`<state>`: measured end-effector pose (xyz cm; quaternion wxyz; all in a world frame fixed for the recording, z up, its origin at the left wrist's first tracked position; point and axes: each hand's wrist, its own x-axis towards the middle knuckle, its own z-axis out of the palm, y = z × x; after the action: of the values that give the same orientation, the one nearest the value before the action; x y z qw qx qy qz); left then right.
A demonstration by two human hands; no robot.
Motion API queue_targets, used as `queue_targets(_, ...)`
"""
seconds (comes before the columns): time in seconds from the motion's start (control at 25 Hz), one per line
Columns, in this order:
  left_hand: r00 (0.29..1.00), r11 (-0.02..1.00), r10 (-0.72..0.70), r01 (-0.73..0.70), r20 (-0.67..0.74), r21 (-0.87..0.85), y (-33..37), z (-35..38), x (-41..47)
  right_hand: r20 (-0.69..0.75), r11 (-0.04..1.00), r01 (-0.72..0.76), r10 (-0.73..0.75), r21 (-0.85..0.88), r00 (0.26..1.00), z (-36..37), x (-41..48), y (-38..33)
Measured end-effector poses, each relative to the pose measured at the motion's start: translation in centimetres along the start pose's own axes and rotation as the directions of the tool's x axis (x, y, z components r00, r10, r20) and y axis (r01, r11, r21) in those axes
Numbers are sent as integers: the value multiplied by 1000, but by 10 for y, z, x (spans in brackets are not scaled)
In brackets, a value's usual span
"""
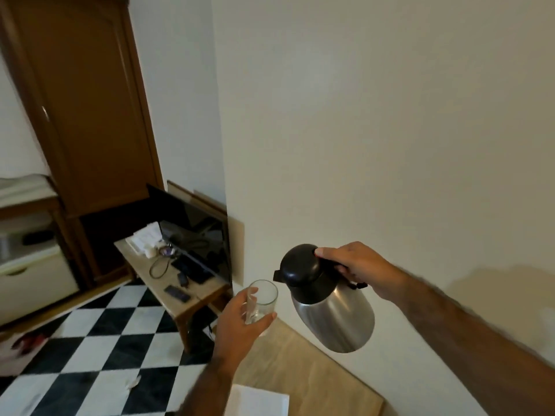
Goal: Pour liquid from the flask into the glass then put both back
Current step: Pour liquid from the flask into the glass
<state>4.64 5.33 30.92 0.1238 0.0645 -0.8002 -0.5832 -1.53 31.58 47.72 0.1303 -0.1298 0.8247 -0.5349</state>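
Note:
My right hand grips the black handle of a steel flask with a black lid, thumb resting on the lid. The flask is held in the air, tilted left, and its spout is just right of the rim of a clear glass. My left hand wraps around the glass from the left and below and holds it upright above the table corner. No stream of liquid can be made out between spout and glass. The glass looks nearly empty.
A light wooden table lies below both hands against the white wall, with a white sheet at its near edge. Further left stands a low table with a dark screen, cables and small devices. The floor is black-and-white checkered.

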Motion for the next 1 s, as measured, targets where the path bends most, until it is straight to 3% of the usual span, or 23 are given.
queue_targets(0.32, 999, 999, 37, -37, -29, -6, 57, -34, -3, 74, 952, 82, -63, -296, 995, 1, 9, -97)
queue_targets(0.64, 1000, 999, 24, -24, -6, -40, 68, -50, -5, 154, 789, 177, -105, -589, 982, 19, 27, -154)
queue_targets(1.0, 1000, 999, 0, 0, -12, -45, 69, -49, -2, 236, 594, 249, -100, -765, 967, 37, 42, -185)
